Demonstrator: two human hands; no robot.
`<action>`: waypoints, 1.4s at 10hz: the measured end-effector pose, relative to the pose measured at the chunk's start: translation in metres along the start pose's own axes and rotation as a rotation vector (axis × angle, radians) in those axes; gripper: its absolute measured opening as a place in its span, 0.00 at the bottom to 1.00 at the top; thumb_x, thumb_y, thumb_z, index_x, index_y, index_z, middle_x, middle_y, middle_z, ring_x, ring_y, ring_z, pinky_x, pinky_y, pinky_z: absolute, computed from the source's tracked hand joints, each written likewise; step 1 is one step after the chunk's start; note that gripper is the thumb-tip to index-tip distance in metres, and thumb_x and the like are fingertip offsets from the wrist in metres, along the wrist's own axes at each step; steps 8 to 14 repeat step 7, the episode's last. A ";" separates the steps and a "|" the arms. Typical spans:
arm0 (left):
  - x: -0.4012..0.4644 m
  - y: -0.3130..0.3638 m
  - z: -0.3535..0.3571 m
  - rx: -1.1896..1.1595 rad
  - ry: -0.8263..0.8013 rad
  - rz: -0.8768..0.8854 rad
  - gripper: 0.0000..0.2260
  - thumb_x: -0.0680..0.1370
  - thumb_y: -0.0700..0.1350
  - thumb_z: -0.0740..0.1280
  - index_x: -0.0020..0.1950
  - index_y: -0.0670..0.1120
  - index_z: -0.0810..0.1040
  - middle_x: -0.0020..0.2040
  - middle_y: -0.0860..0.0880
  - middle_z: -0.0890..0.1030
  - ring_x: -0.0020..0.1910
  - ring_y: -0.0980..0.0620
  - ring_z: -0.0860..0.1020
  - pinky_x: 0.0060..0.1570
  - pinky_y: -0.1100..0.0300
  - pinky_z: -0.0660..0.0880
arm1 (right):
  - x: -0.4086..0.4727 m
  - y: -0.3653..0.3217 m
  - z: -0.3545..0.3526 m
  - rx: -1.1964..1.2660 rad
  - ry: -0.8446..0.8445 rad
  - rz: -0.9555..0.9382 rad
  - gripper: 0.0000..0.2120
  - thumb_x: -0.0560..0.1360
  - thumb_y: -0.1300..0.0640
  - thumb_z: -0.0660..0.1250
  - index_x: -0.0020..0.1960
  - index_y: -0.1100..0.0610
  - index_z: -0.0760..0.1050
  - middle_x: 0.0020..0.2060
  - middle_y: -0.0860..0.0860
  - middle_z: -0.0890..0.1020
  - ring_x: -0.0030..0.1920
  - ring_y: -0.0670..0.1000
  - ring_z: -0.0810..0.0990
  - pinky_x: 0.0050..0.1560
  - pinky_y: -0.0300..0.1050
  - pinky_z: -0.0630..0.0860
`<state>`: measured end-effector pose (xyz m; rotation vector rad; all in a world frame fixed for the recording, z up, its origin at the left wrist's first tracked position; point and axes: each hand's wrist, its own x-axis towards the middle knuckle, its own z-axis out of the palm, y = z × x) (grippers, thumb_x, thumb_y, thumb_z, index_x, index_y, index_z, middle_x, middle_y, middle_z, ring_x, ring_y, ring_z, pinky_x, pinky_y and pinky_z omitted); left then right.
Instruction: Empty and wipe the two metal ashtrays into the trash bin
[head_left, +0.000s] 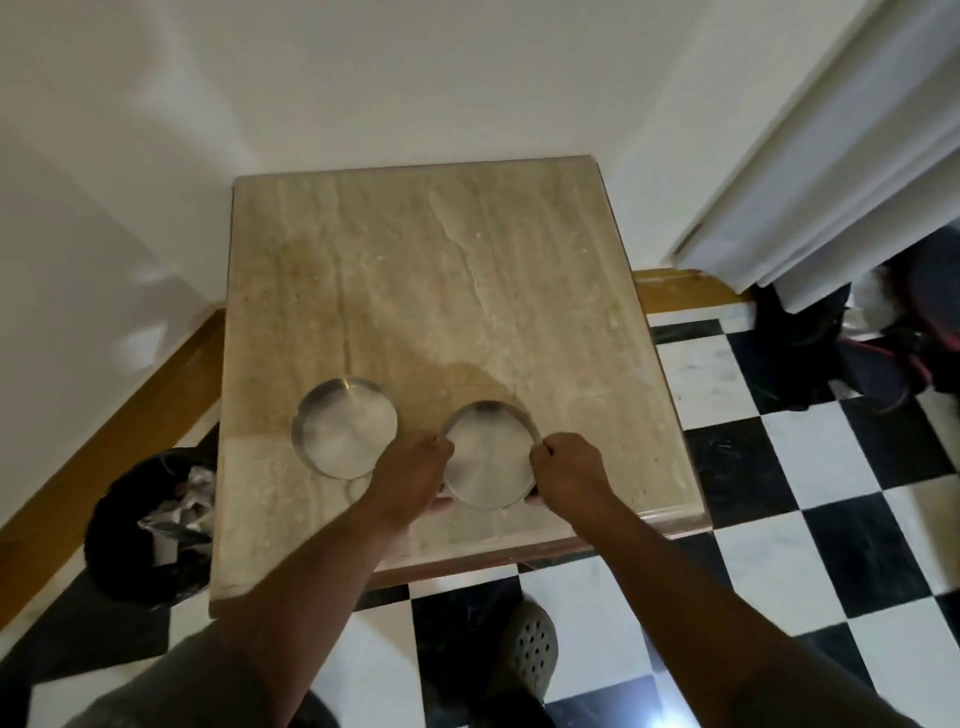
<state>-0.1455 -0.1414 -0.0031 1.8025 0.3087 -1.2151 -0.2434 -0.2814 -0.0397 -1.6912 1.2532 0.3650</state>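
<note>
At the far left we are seeing the trash bin (150, 525) standing on the floor, tucked against the left edge of the marble table (441, 270), its black liner holding crumpled, silvery waste. On the table, toward the near left, the left ashtray (345, 427) is lying flat by itself, apart from both of our hands, its inside looking pale and bare of anything we can make out.

Just to its right, we are gripping the right ashtray (488, 456) from both sides. Our left hand (410, 470) is curling narrowly onto the ashtray's left rim, fingers pinching at the edge, and our right hand (569, 470) is doing the same on the right rim. Whether the ashtray is resting fully on the marble or being raised slightly off it, we cannot tell; it is sitting close to the table's near edge, with the two ashtrays near each other but not touching.

Below the table, between our forearms, a grey perforated shoe (530, 644) is showing on the black-and-white checkered floor (779, 441). Farther right, a white curtain (831, 156) is hanging down toward the floor, and dark bags (857, 353) with reddish trim are lying beneath it at the far right.
</note>
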 end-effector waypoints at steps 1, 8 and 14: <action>0.013 0.009 0.005 0.059 0.056 0.051 0.10 0.82 0.40 0.61 0.61 0.41 0.77 0.58 0.40 0.78 0.57 0.40 0.79 0.59 0.41 0.81 | 0.017 -0.005 0.002 0.036 -0.010 0.009 0.11 0.80 0.60 0.60 0.50 0.66 0.78 0.34 0.52 0.77 0.31 0.50 0.80 0.44 0.55 0.85; -0.032 0.009 -0.035 0.673 0.266 0.329 0.27 0.80 0.58 0.66 0.74 0.46 0.69 0.69 0.43 0.77 0.68 0.42 0.75 0.68 0.47 0.72 | -0.053 -0.036 -0.033 -0.253 -0.016 -0.130 0.22 0.81 0.48 0.60 0.68 0.62 0.70 0.66 0.58 0.75 0.63 0.56 0.76 0.57 0.43 0.70; -0.032 0.009 -0.035 0.673 0.266 0.329 0.27 0.80 0.58 0.66 0.74 0.46 0.69 0.69 0.43 0.77 0.68 0.42 0.75 0.68 0.47 0.72 | -0.053 -0.036 -0.033 -0.253 -0.016 -0.130 0.22 0.81 0.48 0.60 0.68 0.62 0.70 0.66 0.58 0.75 0.63 0.56 0.76 0.57 0.43 0.70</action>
